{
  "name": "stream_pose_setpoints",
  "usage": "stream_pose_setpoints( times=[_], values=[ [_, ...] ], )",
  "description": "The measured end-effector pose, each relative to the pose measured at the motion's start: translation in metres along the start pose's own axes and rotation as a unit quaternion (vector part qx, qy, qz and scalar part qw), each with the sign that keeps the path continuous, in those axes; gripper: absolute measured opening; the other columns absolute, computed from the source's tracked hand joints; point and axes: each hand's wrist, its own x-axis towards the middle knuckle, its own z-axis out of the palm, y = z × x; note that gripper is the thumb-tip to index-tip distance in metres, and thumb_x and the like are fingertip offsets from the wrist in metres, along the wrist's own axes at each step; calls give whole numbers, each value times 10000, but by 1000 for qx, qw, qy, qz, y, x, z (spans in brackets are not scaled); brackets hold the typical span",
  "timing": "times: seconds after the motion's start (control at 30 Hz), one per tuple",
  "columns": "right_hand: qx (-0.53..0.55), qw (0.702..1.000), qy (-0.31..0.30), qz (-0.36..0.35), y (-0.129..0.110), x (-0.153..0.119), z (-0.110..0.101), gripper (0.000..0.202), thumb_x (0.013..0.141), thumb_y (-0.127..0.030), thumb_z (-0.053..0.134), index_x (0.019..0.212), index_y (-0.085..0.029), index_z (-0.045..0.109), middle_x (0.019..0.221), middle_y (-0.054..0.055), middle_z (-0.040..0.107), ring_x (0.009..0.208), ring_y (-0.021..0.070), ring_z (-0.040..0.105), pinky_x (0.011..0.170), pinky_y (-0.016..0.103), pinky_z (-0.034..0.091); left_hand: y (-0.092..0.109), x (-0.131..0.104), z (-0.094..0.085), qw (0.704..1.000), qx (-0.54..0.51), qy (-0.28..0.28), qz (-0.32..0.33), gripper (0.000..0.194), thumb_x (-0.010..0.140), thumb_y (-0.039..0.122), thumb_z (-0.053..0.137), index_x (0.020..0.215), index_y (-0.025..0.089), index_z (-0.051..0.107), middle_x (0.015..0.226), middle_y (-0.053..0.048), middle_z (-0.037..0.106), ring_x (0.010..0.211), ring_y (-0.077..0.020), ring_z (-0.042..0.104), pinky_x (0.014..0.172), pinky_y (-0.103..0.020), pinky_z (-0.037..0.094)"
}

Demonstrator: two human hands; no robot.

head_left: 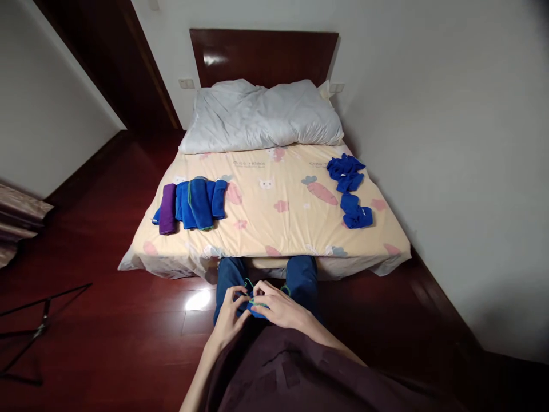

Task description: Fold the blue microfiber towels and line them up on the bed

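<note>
Close to my body, above my lap, both hands are closed on a blue cloth with green edging point(258, 309). My left hand point(231, 312) pinches its left side, and my right hand point(274, 304) grips it from the right and above. Much of the cloth is hidden behind my fingers. On the left of the bed lies a row of rolled blue cloths point(199, 203), with a purple rolled cloth point(168, 209) at its left end. Crumpled blue cloths point(345, 171) lie near the bed's right edge, with another blue bunch point(358, 214) just in front of them.
The bed point(266, 229) has a cream sheet with carrot prints. A pale folded quilt point(266, 117) lies against the dark headboard point(263, 54). A thin black stand point(43, 320) is on the floor at left, and a white wall point(450, 160) runs along the right.
</note>
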Motion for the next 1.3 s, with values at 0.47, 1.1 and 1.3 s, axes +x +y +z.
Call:
stream_pose_setpoints(
  times=[0.47, 1.1, 1.3],
  values=[
    [-247, 916, 291, -120, 17, -72, -121, 259, 1102, -220, 563, 1091, -209, 821, 761, 55, 757, 661, 190, 705, 647, 325, 569, 67, 110, 25, 984, -32, -166, 54, 482, 932, 670, 719, 891, 193, 661, 809, -6, 642, 757, -173, 555, 749, -302, 427],
    [-54, 967, 245, -44, 41, -126, -126, 365, 1094, -471, 605, 938, -245, 846, 713, 11, 793, 536, 140, 671, 596, 279, 509, 76, 83, -125, 929, 310, -97, 176, 269, 913, 62, 490, 994, 223, 690, 934, -44, 686, 846, -202, 665, 759, -288, 521],
    [29, 981, 188, 46, 46, -142, -121, 419, 1064, -557, 623, 878, -258, 850, 749, 3, 799, 604, 144, 674, 681, 268, 516, 81, 68, -126, 915, 337, -59, 215, 474, 866, -12, 424, 1160, 237, 699, 994, -37, 693, 836, -160, 682, 722, -221, 520]
  ],
)
